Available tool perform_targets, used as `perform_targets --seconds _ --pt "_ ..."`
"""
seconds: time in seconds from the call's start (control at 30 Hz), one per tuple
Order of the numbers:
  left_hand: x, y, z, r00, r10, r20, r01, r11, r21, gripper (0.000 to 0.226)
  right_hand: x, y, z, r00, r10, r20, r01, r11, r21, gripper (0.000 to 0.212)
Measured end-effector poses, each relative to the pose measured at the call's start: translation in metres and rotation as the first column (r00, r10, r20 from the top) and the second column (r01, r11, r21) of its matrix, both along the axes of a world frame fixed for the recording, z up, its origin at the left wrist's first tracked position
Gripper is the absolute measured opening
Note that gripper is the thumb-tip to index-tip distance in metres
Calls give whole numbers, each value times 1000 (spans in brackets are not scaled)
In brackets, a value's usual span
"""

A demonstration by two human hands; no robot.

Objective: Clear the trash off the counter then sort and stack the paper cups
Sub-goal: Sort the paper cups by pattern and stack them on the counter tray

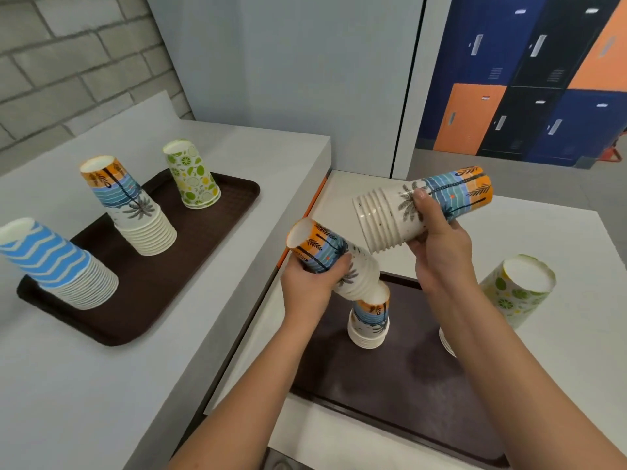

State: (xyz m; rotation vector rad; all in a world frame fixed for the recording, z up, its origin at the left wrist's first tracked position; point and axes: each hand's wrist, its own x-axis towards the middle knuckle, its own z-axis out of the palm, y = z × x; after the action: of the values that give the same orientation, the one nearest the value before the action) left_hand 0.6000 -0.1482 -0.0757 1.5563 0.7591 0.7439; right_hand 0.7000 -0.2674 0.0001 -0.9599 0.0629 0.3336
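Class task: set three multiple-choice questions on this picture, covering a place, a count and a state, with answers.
1. Where does the blue stack stand? A left tray; B floor; C in a hand.
2. How many stacks stand on the left tray? A one; B three; C five.
3. What is the right hand doing? A lying flat; B gripping stacked cups; C pointing.
Answers: 1 A, it stands at that tray's near end. 2 B, blue stack, palm stack, lime stack. 3 B, fingers curl round the cups.
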Motion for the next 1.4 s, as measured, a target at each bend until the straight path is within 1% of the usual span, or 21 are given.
perform_targets --seconds 0.1,0.17,0.23,0.33,0.43,0.53,0.6,0.67,0.77,0.83,0.93,1.0,1.1,1.17,1.23,1.27,1.3,1.37,1.4 --pt "-15 24 14 989 126 84 -120 990 -67 39 -3 21 5 996 81 -32 -80 996 43 40" --pt "-32 47 28 964 223 145 -216 975 -59 34 -8 39 7 990 137 -44 -135 990 45 41" --pt "-53 76 47 931 311 192 -313 949 -20 36 -15 61 8 980 193 -46 -192 981 41 41" --pt "-86 129 79 873 435 218 -463 881 97 48 -27 99 8 960 279 -31 -279 960 14 40" --pt "-112 179 117 787 555 270 -613 753 239 58 -41 139 13 938 347 7 -347 937 -32 37" --pt "-123 222 154 749 585 310 -662 660 355 57 -50 184 27 919 386 85 -383 922 -50 22" --pt "-121 251 170 759 587 281 -648 639 416 58 -53 215 41 908 389 155 -383 921 -69 21" --pt "-113 274 174 787 587 191 -598 649 470 61 -54 246 57 891 388 236 -376 922 -96 26" --pt "-99 297 163 818 575 -23 -476 698 535 57 -56 287 83 859 381 341 -361 924 -124 36" --pt "-93 305 147 822 555 -130 -413 737 535 55 -58 310 98 833 369 412 -344 929 -135 41" --pt "-89 309 112 820 518 -242 -363 799 479 55 -60 339 110 778 370 508 -345 927 -147 41" --pt "-88 310 88 823 511 -248 -371 814 447 53 -64 355 114 715 402 572 -357 913 -196 41" --pt "-88 309 68 844 519 -132 -428 803 415 53 -74 375 112 613 462 641 -347 886 -307 41" --pt "-90 309 64 854 513 -89 -443 806 392 58 -81 386 104 549 508 664 -334 862 -382 45" --pt "-92 308 63 850 518 -91 -449 805 386 69 -86 395 92 477 576 664 -313 817 -484 54" --pt "-93 307 64 846 525 -97 -457 806 376 79 -87 399 84 440 623 647 -310 781 -542 59" --pt "-94 305 65 844 525 -110 -461 815 351 91 -87 401 75 407 673 618 -313 738 -597 62" --pt "-97 291 72 845 509 -163 -462 850 253 124 -86 403 59 349 756 554 -326 652 -684 66" --pt "-99 282 73 844 500 -193 -462 861 211 134 -84 403 51 314 788 529 -328 613 -719 68"
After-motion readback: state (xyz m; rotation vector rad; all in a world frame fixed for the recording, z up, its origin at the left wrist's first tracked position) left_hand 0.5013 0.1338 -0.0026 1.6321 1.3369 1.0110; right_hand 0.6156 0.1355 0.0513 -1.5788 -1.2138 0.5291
